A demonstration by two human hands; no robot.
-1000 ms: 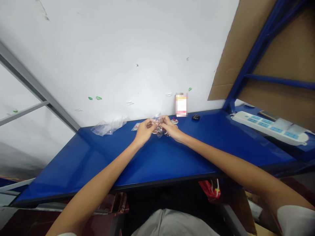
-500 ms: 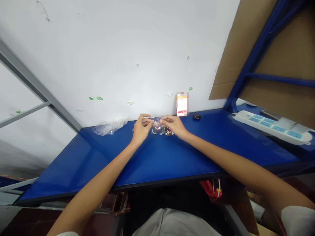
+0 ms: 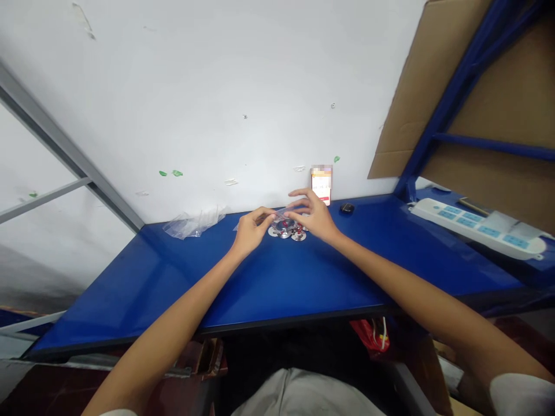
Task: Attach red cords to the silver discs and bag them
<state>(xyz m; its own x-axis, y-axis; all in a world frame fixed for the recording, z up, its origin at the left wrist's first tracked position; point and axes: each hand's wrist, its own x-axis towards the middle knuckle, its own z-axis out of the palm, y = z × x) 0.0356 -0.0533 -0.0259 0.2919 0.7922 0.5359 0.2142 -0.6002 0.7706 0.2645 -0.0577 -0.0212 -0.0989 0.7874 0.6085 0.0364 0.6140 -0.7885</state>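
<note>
Over the far middle of the blue table (image 3: 269,283), my left hand (image 3: 252,232) pinches the left side of a small clear plastic bag (image 3: 281,213). My right hand (image 3: 318,218) has thumb and forefinger closed at the bag's right side, its other fingers stretched out. Below and behind the bag lie several shiny round discs (image 3: 299,236) with red and dark print. One dark round piece (image 3: 285,224) shows right under the bag; whether it is inside I cannot tell.
More clear plastic bags (image 3: 195,223) lie to the left by the wall. A lit phone (image 3: 321,186) leans on the wall, with a small black object (image 3: 347,208) beside it. A white power strip (image 3: 477,227) lies at the right.
My right hand has risen a little and spread its outer fingers. More of the round discs now show between the hands.
</note>
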